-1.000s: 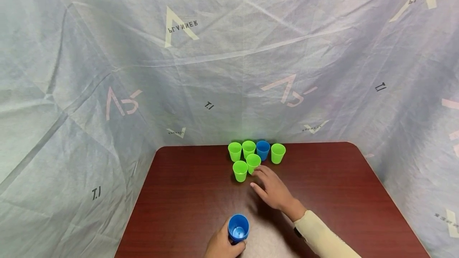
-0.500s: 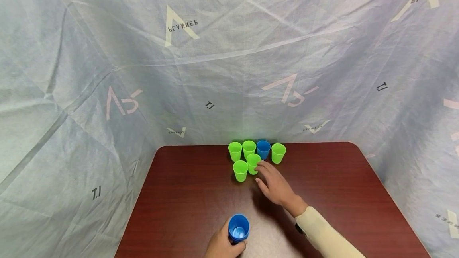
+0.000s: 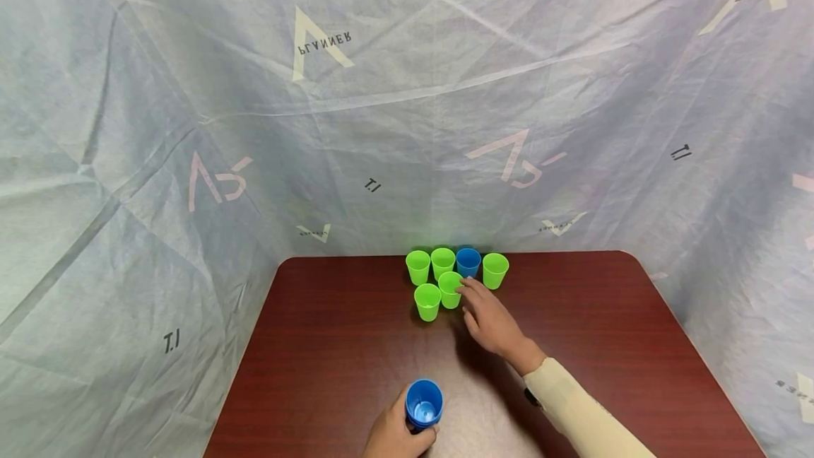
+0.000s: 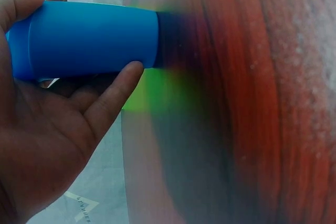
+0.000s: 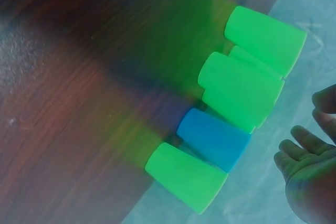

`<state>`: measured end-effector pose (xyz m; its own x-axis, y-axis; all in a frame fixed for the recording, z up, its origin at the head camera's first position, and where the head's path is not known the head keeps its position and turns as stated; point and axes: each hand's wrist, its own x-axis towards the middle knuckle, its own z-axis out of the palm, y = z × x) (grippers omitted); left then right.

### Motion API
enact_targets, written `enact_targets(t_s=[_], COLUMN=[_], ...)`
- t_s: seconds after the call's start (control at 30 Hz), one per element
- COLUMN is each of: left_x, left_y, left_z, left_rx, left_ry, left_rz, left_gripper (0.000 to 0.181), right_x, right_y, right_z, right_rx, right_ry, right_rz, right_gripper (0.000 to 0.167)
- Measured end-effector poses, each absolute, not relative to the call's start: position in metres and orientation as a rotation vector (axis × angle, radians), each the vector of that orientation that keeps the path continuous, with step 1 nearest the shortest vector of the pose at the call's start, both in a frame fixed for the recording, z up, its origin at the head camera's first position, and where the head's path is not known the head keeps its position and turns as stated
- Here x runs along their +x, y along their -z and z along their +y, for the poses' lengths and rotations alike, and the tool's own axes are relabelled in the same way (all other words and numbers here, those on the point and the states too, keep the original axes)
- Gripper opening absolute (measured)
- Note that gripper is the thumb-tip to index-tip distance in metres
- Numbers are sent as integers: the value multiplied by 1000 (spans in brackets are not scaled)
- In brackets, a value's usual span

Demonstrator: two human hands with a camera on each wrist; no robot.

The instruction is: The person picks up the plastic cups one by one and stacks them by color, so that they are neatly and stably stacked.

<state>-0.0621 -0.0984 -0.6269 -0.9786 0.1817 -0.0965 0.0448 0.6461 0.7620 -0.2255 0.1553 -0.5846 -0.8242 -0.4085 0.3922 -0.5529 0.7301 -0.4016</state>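
In the head view my left hand [image 3: 396,430] grips a small stack of blue plastic cups [image 3: 423,403], mouths up, near the front of the table. The left wrist view shows the thumb and fingers around the blue stack [image 4: 94,38]. My right hand [image 3: 491,320] is over the table by the far cups, fingers loosely extended, holding nothing. From the head its fingertips overlap a green cup [image 3: 449,292] and reach towards a blue cup [image 3: 468,261]. In the right wrist view this hand [image 5: 315,166] appears apart from the cups.
Several upright cups group at the table's far edge. Two green cups, one [image 3: 418,267] at left and another [image 3: 443,263], stand beside the blue one, with a green cup [image 3: 494,271] at right. A further green cup [image 3: 428,302] stands in front. A grey printed sheet [image 3: 432,126] hangs behind.
My right hand has shifted slightly away and to the right, from the nearer green cups towards the blue cup at the back. The left hand keeps holding its stack in place.
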Motion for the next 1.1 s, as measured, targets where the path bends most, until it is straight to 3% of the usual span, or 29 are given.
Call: enact_targets(t_s=[1.1], left_x=[-62], left_y=[624], left_z=[-98], left_rx=[151], left_ry=[-1268], left_rz=[2620], left_gripper=[70], right_x=[-274], right_y=[602], right_z=[166], right_rx=[711], right_ry=[-271], right_rz=[-2772], right_gripper=[65])
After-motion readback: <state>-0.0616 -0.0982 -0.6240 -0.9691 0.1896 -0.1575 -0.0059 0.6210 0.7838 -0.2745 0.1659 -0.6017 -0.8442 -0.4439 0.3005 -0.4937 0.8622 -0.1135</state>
